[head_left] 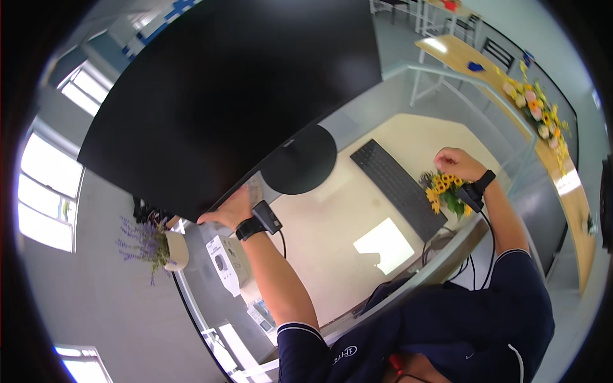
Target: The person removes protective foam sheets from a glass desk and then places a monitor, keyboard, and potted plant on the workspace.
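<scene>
A large black monitor (249,83) on a round black stand base (310,166) fills the upper middle. My left hand (235,209) is at its lower left edge, thumb stretched toward the corner, fingers spread away from the thumb. Their tips are partly hidden by the monitor, and a clear object (255,188) shows beside them. On the right, my right hand (458,163) is curled closed just above a bunch of small sunflowers (445,188); whether it holds anything is hidden. A dark keyboard (399,188) lies left of the flowers. Both wrists wear black devices with cables.
A white box (227,263) stands left of my left forearm, near a small grey-white device (260,317). Potted lavender (177,250) is at the far left. Transparent panels (472,99) border the cream table (319,255). Flowers (536,112) lie on a wooden table (578,214) at right.
</scene>
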`<move>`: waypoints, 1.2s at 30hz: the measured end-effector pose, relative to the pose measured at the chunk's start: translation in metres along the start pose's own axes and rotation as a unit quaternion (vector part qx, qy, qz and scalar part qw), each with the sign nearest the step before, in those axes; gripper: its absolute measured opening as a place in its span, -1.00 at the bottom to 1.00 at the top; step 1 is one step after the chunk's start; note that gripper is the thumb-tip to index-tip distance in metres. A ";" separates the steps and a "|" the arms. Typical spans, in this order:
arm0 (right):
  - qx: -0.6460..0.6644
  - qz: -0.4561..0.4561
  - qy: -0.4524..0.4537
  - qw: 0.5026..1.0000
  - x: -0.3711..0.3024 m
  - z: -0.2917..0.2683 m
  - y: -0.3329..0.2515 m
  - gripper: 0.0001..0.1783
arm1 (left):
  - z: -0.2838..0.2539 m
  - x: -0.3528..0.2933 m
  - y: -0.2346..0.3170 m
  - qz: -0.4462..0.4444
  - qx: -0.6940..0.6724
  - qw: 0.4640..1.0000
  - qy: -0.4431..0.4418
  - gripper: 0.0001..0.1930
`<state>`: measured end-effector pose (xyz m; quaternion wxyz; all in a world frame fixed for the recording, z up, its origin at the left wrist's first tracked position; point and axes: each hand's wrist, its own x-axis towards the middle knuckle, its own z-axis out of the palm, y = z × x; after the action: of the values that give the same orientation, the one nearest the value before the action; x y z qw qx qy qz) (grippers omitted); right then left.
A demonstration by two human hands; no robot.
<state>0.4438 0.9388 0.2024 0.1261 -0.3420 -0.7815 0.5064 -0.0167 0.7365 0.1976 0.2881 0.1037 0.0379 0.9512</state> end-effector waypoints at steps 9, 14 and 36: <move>0.003 0.061 0.269 0.961 -0.126 0.011 0.031 -0.83 | 0.001 0.006 0.015 0.111 -0.007 0.991 0.076 0.07; -0.175 -0.135 0.447 0.867 -0.132 0.044 0.041 -0.89 | -0.019 0.006 0.030 0.137 0.031 0.981 0.132 -0.03; -0.105 -0.214 0.539 0.808 -0.123 0.053 0.059 -0.86 | 0.175 -0.283 0.117 -0.032 0.477 0.839 -0.258 -0.65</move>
<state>0.5294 0.8343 0.1449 0.5955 -0.3951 -0.6899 0.1156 0.1883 0.4841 0.3346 0.2324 0.4690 0.4147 0.7443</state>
